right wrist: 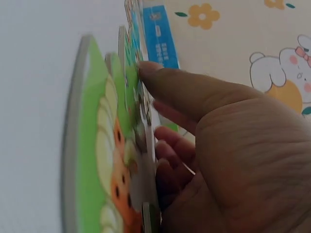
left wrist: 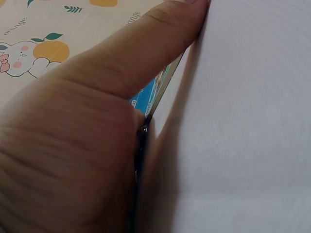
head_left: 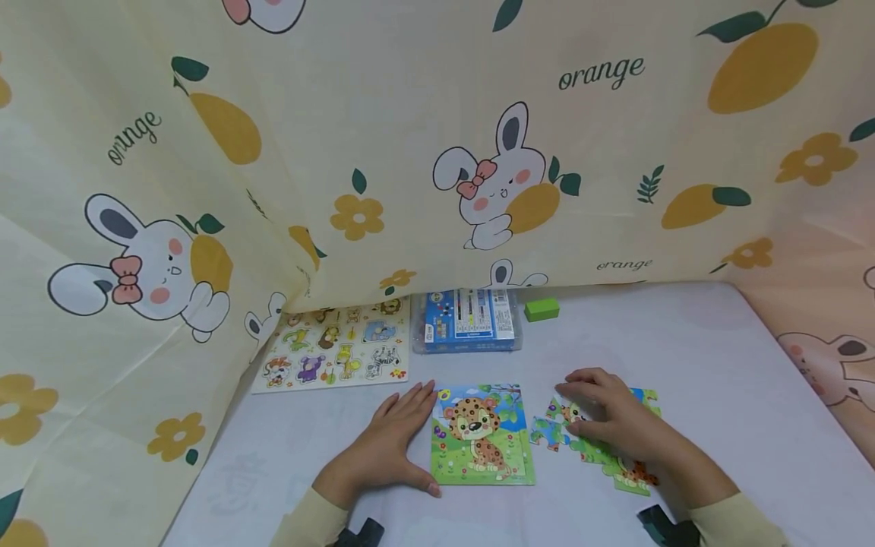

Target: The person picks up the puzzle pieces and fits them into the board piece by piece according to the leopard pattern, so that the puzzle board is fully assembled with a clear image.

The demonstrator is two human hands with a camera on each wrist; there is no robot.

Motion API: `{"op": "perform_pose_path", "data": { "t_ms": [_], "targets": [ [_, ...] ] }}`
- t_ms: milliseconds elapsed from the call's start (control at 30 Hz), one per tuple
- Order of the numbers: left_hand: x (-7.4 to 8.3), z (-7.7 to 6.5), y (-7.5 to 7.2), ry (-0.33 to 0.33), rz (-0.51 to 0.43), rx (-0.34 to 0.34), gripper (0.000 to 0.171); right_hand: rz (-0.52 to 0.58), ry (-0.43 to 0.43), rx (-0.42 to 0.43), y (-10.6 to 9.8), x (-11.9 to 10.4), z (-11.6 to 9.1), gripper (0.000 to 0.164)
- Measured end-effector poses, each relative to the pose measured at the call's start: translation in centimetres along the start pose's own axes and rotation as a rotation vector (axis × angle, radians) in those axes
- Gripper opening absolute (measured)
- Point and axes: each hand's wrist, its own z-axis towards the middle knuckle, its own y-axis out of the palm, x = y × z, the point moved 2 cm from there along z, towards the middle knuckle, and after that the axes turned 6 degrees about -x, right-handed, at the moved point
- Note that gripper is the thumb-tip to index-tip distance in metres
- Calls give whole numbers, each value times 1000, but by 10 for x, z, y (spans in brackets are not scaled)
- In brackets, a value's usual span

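Note:
In the head view a square leopard picture (head_left: 478,437) lies on the white table. My left hand (head_left: 393,444) rests flat along its left side, fingers straight, the thumb near the lower left corner. On the right, my right hand (head_left: 615,414) is over loose jigsaw pieces (head_left: 595,452) with parts of a leopard picture; its thumb touches them, and the fingers are bent and apart from the thumb. One blue-green jigsaw piece (head_left: 549,433) lies between the picture and this hand. The right wrist view shows pieces (right wrist: 95,131) close up beside the thumb; the palm hides others.
Behind the picture lie a sheet with cartoon animals (head_left: 328,372), a clear-and-blue box (head_left: 468,323) and a green block (head_left: 542,309). A patterned cloth (head_left: 410,152) hangs along the back and left, its lower edge reaching the sheet and box.

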Motion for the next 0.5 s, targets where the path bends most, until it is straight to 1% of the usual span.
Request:
{"op": "perform_pose_path", "data": {
  "t_ms": [67, 133, 200, 267, 333, 400, 500],
  "targets": [
    [0, 0, -1, 0, -3, 1, 137, -31, -3, 3, 1, -2, 0, 50],
    [1, 0, -1, 1, -3, 2, 137, -39, -6, 9, 1, -3, 0, 42],
    [1, 0, -1, 2, -4, 1, 137, -25, -2, 18, 2, -4, 0, 34],
    [1, 0, -1, 1, -3, 0, 137, -4, 0, 20, 2, -4, 1, 29],
    [1, 0, -1, 1, -3, -2, 137, 23, 11, 22, 2, -4, 1, 28],
    [1, 0, -1, 0, -3, -3, 137, 84, 23, 14, 2, -3, 2, 29],
    [1, 0, -1, -1, -4, 0, 137, 182, 78, 15, 1, -4, 2, 27]
  ]
}}
